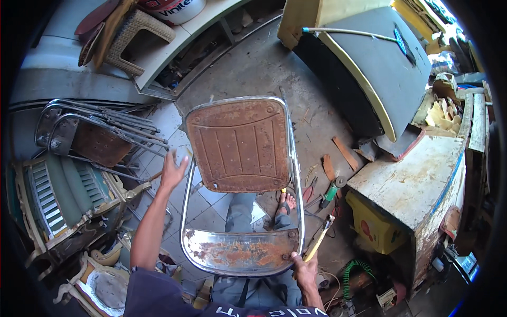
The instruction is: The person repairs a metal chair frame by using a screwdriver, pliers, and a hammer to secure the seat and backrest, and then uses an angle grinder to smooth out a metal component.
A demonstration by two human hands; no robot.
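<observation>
chair seat: rust-brown, ribbed | frame: chrome | crate: yellow

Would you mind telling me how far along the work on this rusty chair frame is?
Done: the chair frame is stripped to bare rusty panels. In hand: the right hand grips its lower corner along with a wooden-handled tool; the left hand is raised, open, off the frame. Left: rust covers both panels, and no new seat is fitted.

L hand open, R gripping.
</observation>
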